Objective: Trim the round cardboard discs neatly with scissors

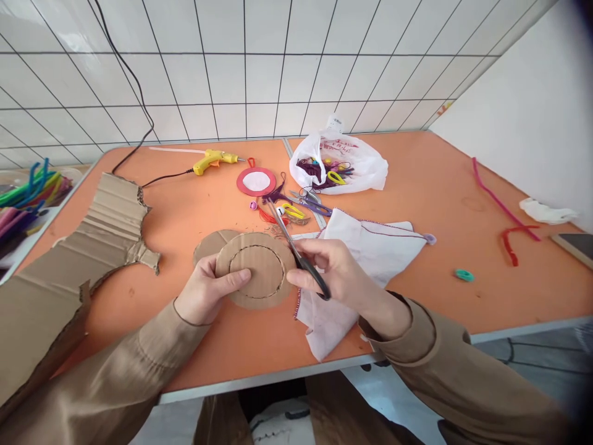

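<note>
A round cardboard disc [259, 272] with a circular cut line inside its edge is pinched in my left hand [208, 287], the thumb lying on its face. My right hand [333, 272] grips a pair of scissors [296, 250] by the dark handle, the blades pointing up and away past the disc's right edge. Behind the held disc, a second cardboard disc [208, 242] shows partly on the table. Under my right hand lies a white cloth pouch [370, 247] with a dark drawstring.
A yellow glue gun [215, 161], a red-rimmed round piece [256, 181] and a white plastic bag [361, 167] of cords stand at the back. Torn cardboard [69, 272] covers the left side. At right lie pipe cleaners [503, 198] and a green coil [464, 275].
</note>
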`<state>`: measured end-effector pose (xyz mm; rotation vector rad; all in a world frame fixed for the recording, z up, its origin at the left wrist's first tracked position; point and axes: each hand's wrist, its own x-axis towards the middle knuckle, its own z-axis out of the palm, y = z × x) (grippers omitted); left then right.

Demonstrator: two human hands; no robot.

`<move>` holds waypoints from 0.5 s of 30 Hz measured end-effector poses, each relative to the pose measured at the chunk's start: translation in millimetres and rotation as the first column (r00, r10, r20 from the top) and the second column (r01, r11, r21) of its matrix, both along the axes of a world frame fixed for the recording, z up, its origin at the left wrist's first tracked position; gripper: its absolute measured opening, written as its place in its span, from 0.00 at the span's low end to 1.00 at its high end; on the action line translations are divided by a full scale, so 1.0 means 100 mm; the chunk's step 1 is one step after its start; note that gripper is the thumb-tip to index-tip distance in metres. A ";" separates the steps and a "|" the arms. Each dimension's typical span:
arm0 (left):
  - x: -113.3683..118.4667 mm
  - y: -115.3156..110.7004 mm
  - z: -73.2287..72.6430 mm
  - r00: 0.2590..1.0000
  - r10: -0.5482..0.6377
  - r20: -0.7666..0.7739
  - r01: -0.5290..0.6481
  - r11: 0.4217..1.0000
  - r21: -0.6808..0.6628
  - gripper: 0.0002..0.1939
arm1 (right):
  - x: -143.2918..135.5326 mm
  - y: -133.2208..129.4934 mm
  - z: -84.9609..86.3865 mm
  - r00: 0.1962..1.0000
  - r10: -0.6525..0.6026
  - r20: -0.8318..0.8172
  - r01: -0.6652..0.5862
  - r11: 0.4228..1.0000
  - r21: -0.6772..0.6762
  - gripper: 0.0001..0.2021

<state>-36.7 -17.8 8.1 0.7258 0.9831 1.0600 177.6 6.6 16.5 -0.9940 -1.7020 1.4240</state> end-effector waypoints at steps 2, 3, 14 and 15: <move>-0.01 0.00 0.03 1.000 -0.002 -0.003 0.002 1.000 0.007 0.14 | 0.06 0.01 0.03 0.992 0.025 0.126 -0.041 0.991 0.124 0.11; -0.02 -0.01 0.04 1.000 0.000 -0.003 0.000 1.000 0.009 0.14 | 0.09 0.02 0.04 0.983 0.033 0.181 -0.068 0.980 0.189 0.08; -0.12 0.04 -0.01 0.996 -0.063 -0.065 0.068 0.995 0.069 0.16 | 0.22 0.04 0.06 0.894 -0.080 0.441 -0.172 0.847 0.503 0.23; -0.12 0.04 -0.02 0.995 -0.069 -0.073 0.075 0.994 0.076 0.16 | 0.21 0.04 0.07 0.884 -0.089 0.458 -0.179 0.842 0.509 0.23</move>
